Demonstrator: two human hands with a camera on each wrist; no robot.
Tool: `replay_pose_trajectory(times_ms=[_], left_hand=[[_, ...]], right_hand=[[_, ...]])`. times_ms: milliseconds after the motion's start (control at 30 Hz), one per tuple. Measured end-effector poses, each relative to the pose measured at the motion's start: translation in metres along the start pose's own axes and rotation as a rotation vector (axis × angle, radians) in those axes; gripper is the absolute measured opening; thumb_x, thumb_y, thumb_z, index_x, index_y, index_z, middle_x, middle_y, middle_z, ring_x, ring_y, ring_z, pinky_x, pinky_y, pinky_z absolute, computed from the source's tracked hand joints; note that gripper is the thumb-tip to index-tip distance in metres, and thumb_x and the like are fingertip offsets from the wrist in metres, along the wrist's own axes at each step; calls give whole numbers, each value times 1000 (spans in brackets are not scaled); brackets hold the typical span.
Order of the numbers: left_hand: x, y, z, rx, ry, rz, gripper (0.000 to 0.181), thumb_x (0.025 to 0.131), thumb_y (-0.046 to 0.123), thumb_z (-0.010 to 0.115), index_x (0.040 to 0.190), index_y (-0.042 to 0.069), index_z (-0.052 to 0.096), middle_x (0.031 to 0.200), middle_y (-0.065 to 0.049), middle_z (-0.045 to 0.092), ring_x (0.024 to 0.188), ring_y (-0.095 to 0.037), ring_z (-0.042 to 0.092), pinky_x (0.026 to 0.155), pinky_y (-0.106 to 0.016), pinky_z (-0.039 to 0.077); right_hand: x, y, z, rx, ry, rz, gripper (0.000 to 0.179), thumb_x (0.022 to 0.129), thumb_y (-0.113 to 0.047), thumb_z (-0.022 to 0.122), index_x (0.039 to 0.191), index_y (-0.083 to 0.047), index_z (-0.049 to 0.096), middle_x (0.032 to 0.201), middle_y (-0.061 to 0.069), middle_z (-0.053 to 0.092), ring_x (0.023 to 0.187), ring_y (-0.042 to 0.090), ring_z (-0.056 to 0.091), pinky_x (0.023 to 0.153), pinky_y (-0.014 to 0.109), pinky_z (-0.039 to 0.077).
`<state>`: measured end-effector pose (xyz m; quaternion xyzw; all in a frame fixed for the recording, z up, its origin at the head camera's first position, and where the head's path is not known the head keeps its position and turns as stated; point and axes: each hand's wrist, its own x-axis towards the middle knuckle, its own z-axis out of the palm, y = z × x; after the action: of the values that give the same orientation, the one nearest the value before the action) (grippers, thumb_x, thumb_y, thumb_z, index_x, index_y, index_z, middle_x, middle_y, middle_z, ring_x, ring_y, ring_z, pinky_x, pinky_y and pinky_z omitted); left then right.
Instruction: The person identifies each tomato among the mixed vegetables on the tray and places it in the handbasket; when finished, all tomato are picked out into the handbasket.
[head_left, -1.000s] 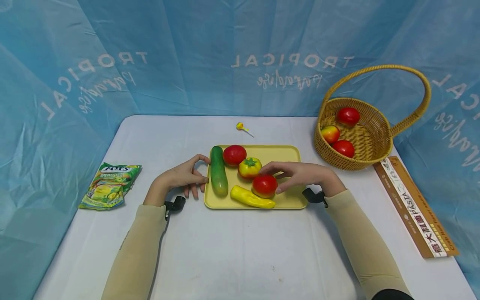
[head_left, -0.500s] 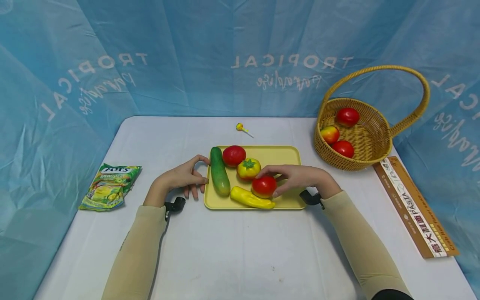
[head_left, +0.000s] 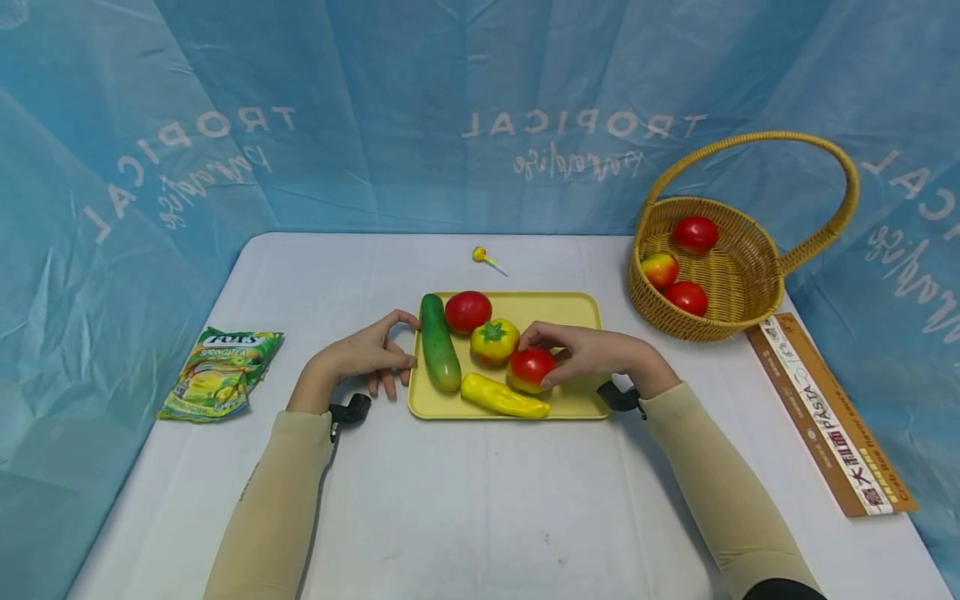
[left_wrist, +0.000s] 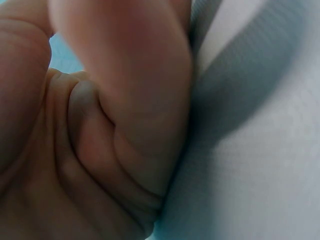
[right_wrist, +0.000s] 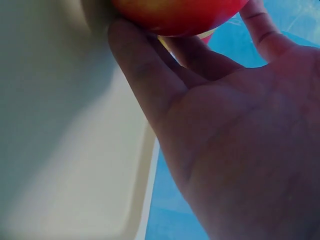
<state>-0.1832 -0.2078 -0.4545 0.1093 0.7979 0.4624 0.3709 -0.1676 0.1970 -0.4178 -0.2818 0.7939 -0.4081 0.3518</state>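
My right hand (head_left: 588, 350) pinches a red apple (head_left: 530, 369) with a yellow underside, between thumb and fingers, at the middle of the yellow tray (head_left: 577, 308). In the right wrist view the apple (right_wrist: 185, 12) lies against the fingertips. My left hand (head_left: 367, 350) holds the tray's left rim, its fingers curled in the left wrist view. Close beside its index finger lies a green cucumber (head_left: 439, 343). A dark red round fruit (head_left: 468, 312), a yellow-and-red fruit (head_left: 494, 342) with a green leafy top and a yellow pepper (head_left: 504, 396) share the tray.
A wicker basket (head_left: 716, 331) with a tall handle stands at the back right, holding red and red-yellow fruit. A long brown pasta box (head_left: 832, 414) lies in front of it. A green candy bag (head_left: 220, 375) rests at the left; a lollipop (head_left: 482, 254) lies behind the tray.
The apple has turned in my right hand, so more yellow shows. The yellow-and-red fruit has shifted slightly left and tilted. The cucumber's near end swung slightly right earlier. My left hand stays put.
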Motion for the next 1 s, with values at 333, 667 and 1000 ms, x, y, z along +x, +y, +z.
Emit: replay_pose_trajectory(times_ms=[333, 667, 1000], left_hand=[[2, -2, 0, -25, -13, 6, 60, 102, 24, 69, 149, 25, 31, 86, -15, 77, 58, -27, 74, 47, -33, 58], [1, -1, 0, -19, -8, 3, 60, 102, 23, 69, 149, 26, 31, 87, -15, 78, 59, -28, 75, 48, -34, 58], [0, 0, 0, -18, -7, 4, 61, 102, 25, 70, 149, 26, 31, 88, -15, 78, 59, -28, 75, 49, -33, 59]], right_hand=[[-9, -1, -6, -18, 42, 33, 67, 93, -27, 82, 150, -27, 46, 155, 6, 51, 143, 27, 49, 122, 53, 45], [-17, -2, -18, 22, 146, -24, 62, 92, -21, 81, 146, -21, 49, 152, 4, 51, 144, 30, 49, 121, 55, 46], [-29, -5, -30, 154, 212, -104, 64, 94, -7, 77, 146, -9, 40, 147, 15, 52, 133, 31, 56, 115, 37, 51]])
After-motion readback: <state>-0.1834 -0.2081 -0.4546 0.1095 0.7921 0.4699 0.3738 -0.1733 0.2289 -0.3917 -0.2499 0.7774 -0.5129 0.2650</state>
